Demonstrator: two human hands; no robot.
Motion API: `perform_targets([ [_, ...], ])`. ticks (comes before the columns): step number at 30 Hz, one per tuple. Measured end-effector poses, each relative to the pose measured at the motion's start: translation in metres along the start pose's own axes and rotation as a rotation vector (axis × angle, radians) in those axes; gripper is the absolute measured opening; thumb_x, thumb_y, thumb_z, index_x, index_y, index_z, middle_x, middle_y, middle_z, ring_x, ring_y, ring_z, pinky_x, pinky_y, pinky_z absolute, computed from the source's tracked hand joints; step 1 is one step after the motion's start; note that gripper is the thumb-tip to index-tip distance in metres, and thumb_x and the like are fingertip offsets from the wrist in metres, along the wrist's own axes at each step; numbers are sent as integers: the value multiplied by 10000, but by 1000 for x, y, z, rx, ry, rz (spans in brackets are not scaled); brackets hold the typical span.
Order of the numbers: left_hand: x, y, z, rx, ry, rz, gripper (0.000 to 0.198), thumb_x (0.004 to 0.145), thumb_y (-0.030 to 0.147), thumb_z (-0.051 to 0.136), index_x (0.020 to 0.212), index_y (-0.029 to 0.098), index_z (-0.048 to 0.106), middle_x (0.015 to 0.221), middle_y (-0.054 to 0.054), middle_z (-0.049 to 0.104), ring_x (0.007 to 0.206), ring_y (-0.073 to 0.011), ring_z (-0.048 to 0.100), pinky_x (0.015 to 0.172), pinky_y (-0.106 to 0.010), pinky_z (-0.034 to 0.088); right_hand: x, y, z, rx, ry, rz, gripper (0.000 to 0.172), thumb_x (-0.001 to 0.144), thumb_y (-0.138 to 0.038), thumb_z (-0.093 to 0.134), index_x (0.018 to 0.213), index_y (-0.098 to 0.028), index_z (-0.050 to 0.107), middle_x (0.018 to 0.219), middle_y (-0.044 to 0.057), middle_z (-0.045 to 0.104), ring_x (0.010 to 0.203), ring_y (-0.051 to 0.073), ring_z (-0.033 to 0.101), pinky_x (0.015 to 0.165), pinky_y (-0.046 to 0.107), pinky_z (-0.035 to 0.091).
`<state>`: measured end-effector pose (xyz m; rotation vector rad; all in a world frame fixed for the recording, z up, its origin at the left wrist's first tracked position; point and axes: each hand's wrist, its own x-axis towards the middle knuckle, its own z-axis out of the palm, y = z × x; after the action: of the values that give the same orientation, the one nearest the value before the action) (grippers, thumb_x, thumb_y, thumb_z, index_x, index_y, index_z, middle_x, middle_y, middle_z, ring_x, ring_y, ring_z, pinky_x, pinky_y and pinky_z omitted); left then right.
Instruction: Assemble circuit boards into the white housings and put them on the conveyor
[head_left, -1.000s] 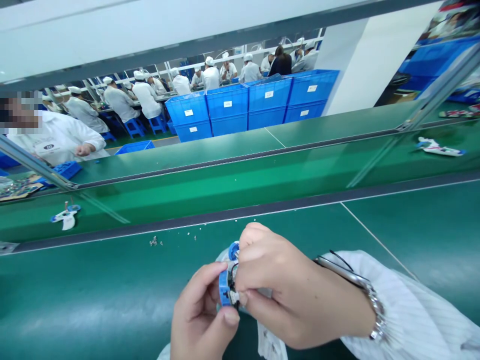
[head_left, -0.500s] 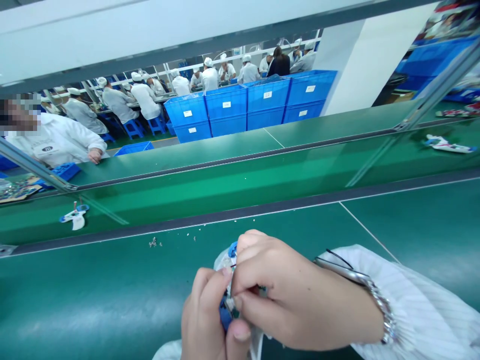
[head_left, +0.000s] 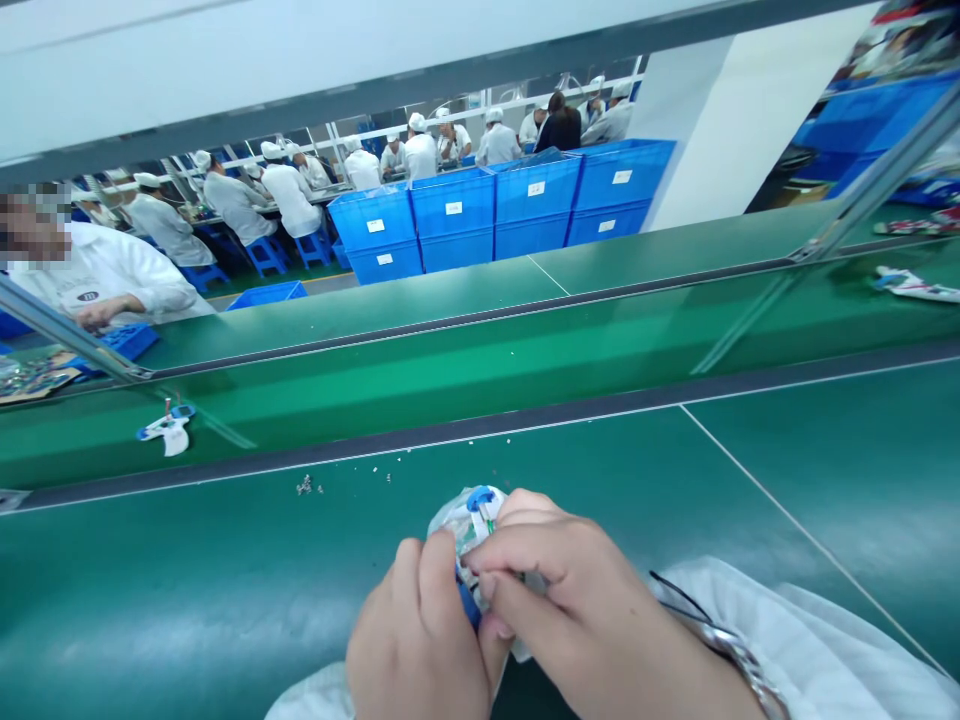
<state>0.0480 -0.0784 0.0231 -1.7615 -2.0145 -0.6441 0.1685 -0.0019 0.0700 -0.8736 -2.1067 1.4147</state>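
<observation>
A blue-and-white plastic housing (head_left: 481, 499) with small parts inside is held low in the middle of the view, above the green worktop. My left hand (head_left: 420, 630) is closed around its left side, thumb and fingers gripping it. Over the opening, my right hand (head_left: 585, 600) pinches with thumb and forefinger; what lies between the fingertips is too hidden to make out. Whitish translucent material (head_left: 444, 514) shows behind the housing. Both hands cover most of its lower part.
A small pile of screws (head_left: 304, 485) and scattered white bits lie on the worktop (head_left: 187, 600). Beyond runs a green belt (head_left: 420, 370) carrying a gun-shaped blue-and-white housing (head_left: 172, 432) and another white piece (head_left: 919, 287). Blue bins (head_left: 454, 205) and co-workers are farther back.
My right hand has shifted slightly down and right, uncovering the housing's blue top end. The pieces on the belt have moved right. A co-worker's hand at left has drawn back leftward.
</observation>
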Motion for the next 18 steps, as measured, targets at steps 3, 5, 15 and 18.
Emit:
perform_targets([
  [3, 1, -7, 3, 69, 71, 170, 403, 947, 491, 335, 1049, 151, 526, 677, -36, 583, 510, -205, 544, 499, -296, 371, -3, 0, 2, -69, 9, 25, 286, 826, -82, 429, 555, -170, 400, 637, 6, 508, 736, 158, 469, 678, 289, 376],
  [5, 2, -11, 7, 84, 87, 231, 378, 925, 468, 418, 1031, 128, 545, 652, -30, 576, 494, -195, 538, 479, -292, 356, -5, 4, 5, -88, 22, 25, 278, 822, -83, 432, 561, -171, 394, 643, 3, 508, 721, 151, 473, 657, 274, 380],
  [15, 7, -29, 39, -366, -383, -169, 618, 941, 435, 388, 1421, 50, 330, 1009, -151, 679, 676, -228, 663, 553, -316, 490, 92, 95, -81, -184, 441, 198, 178, 888, -179, 544, 767, -125, 664, 739, 11, 655, 677, 129, 608, 631, 248, 486],
  [18, 3, -38, 46, -643, -410, -500, 530, 911, 401, 420, 1345, 100, 463, 1069, -139, 697, 804, -235, 688, 669, -341, 529, 118, 138, -146, -260, 749, 305, 370, 1016, -313, 332, 1031, -102, 635, 1005, 34, 623, 928, 187, 630, 799, 316, 515],
])
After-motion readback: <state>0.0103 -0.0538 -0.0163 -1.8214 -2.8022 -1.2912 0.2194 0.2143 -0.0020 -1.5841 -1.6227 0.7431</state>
